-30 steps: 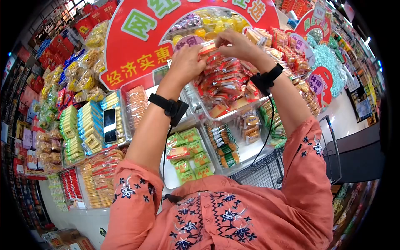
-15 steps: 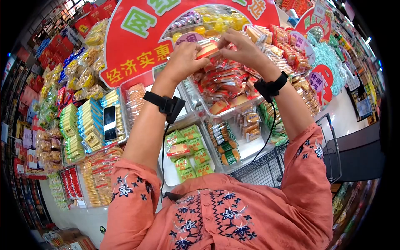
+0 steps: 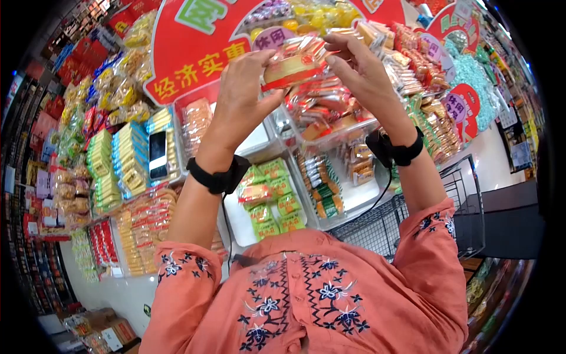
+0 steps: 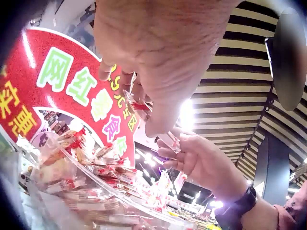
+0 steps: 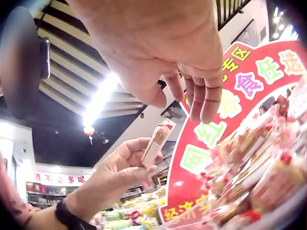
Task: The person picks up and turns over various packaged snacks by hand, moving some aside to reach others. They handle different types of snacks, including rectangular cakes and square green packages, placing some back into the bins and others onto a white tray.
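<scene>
A wrapped biscuit [image 3: 291, 72] in clear film with red and white print is pinched between the thumb and fingers of my left hand [image 3: 237, 100]. It is raised over a clear bin [image 3: 348, 128] heaped with similar red-and-clear packets [image 3: 324, 97]. My right hand [image 3: 364, 74] hovers just right of the biscuit, its fingers spread and loosely bent, holding nothing. A gap between that right hand [image 5: 163, 57] and the biscuit [image 5: 157, 141] shows in the right wrist view. In the left wrist view, the left hand [image 4: 158, 62] covers most of the biscuit.
A red arched sign [image 3: 197, 62] stands behind the bin. In front are a tray of green packets [image 3: 272, 203] and orange-and-dark packets [image 3: 321, 186]. A phone [image 3: 158, 154] lies on snack packets at left. A wire cart [image 3: 460, 194] stands at right.
The biscuit has come nearer and lower, turning its flat side into view. My right hand has moved apart from the biscuit, and its fingers have opened out.
</scene>
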`<action>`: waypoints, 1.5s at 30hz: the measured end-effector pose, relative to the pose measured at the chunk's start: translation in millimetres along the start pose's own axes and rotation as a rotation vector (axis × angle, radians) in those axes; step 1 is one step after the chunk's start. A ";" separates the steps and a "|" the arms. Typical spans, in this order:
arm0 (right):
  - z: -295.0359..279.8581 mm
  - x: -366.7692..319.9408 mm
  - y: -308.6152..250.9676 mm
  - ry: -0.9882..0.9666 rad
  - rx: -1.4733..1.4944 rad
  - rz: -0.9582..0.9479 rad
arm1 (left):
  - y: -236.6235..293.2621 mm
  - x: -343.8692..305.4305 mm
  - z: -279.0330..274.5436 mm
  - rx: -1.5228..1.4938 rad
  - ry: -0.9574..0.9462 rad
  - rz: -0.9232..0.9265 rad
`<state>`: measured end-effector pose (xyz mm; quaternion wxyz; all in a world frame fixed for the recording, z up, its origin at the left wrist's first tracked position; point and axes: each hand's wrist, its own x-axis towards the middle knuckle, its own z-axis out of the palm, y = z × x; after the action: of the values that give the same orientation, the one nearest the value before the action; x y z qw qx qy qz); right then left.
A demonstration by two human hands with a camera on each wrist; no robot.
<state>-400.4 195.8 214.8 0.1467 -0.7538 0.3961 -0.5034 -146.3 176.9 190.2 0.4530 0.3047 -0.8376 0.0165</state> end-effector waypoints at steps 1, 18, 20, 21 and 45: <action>5.0 -6.2 -11.8 -0.035 0.140 0.109 | 5.2 -9.7 -9.1 0.000 -0.017 -0.025; 111.8 -67.0 -53.1 -0.341 0.783 0.541 | 29.3 -118.9 -85.9 0.053 -0.157 -0.290; 114.7 -72.8 -59.3 -0.321 0.800 0.586 | 30.9 -125.3 -86.1 0.031 -0.155 -0.333; 117.2 -74.9 -59.3 -0.318 0.803 0.574 | 32.1 -127.4 -86.5 0.028 -0.159 -0.352; 164.7 -120.8 -26.7 -0.391 0.847 0.733 | 18.7 -191.0 -65.8 -0.196 -0.230 -0.698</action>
<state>-266.0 273.7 79.5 0.6693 -0.5224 0.3608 -0.3859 -29.8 306.8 86.7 0.3614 0.5265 -0.7266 -0.2534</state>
